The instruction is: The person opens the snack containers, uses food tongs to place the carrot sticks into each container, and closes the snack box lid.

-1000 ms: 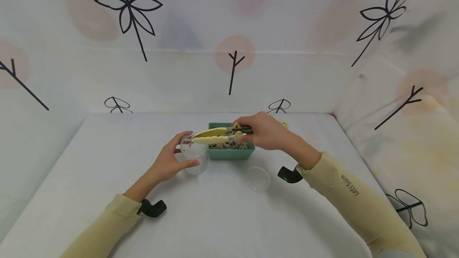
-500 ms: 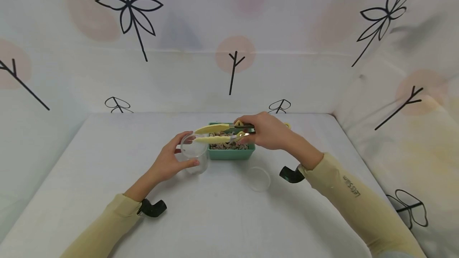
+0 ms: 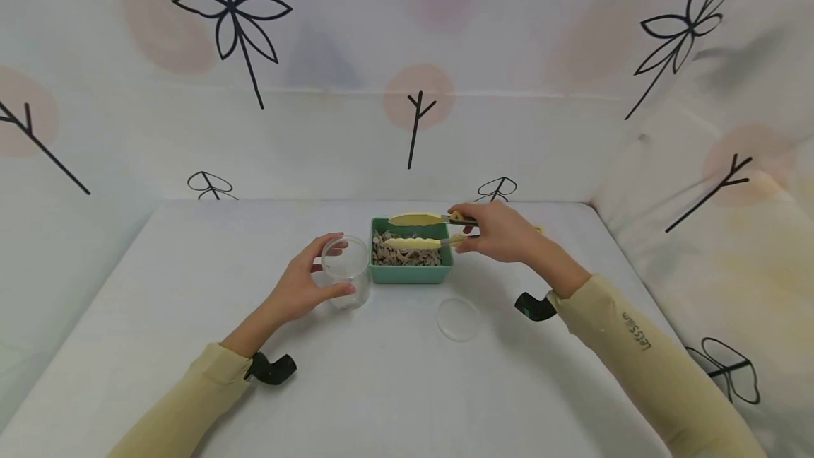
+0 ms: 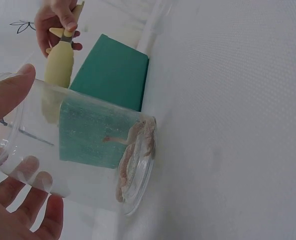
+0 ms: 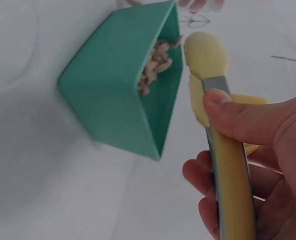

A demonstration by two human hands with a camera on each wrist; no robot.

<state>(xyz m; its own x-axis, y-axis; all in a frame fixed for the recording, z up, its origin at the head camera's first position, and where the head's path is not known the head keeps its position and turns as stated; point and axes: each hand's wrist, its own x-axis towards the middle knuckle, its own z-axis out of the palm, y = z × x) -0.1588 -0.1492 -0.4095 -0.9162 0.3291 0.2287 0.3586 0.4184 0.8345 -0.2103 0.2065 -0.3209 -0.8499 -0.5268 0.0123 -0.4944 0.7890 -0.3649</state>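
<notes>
My left hand (image 3: 302,281) grips a clear plastic jar (image 3: 346,278) that stands without a lid on the table. A few brownish, twisted strips (image 4: 133,155) lie at its bottom in the left wrist view. In my right hand (image 3: 502,232) is a pair of yellow-tipped tongs (image 3: 416,232), its arms spread apart with nothing between the tips. The tongs hover over a green rectangular box (image 3: 410,274) just right of the jar. More strips of the same brownish kind (image 5: 157,62) fill the lower part of the box.
A round clear lid (image 3: 458,319) lies flat on the white table (image 3: 381,387), in front of the box. Patterned cloth (image 3: 521,90) rises behind the table and along its sides.
My right hand has drawn the tongs right, from the jar's mouth to over the box, and the tips have spread wider. My left hand and the jar have stayed in place.
</notes>
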